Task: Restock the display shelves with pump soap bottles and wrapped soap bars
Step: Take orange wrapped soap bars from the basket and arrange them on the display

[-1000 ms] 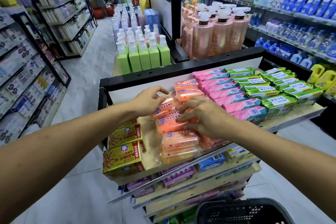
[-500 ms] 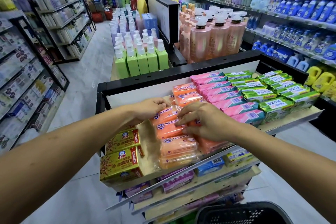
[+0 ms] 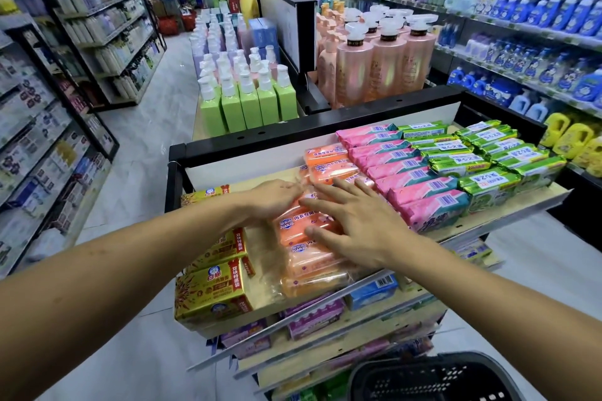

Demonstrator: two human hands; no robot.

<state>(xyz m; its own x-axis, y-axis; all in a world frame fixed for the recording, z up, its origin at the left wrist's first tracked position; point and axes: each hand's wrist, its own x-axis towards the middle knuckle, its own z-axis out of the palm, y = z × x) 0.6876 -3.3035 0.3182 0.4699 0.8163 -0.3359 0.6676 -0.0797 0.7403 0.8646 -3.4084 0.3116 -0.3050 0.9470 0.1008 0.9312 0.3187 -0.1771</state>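
Observation:
A column of orange wrapped soap bars (image 3: 312, 273) lies on the top tier of the display shelf (image 3: 508, 218). My left hand (image 3: 273, 198) curls over the far left edge of one orange bar and grips its wrapper. My right hand (image 3: 358, 225) lies flat on the same column with fingers spread, holding nothing. Pink wrapped bars (image 3: 407, 169) and green wrapped bars (image 3: 488, 156) fill the rows to the right. Gold soap boxes (image 3: 211, 290) sit to the left. Green pump bottles (image 3: 247, 104) and tall pink pump bottles (image 3: 384, 65) stand behind the shelf.
A black mesh basket (image 3: 433, 378) sits at the bottom right, below my right arm. Lower tiers hold purple packs (image 3: 312, 319) and a blue bar (image 3: 371, 290). Stocked aisles run along both sides, with tiled floor (image 3: 140, 146) on the left.
My right hand has opened out flat and spread its fingers over the orange bars. My left hand has stayed on the far bars. The view has tilted down a little.

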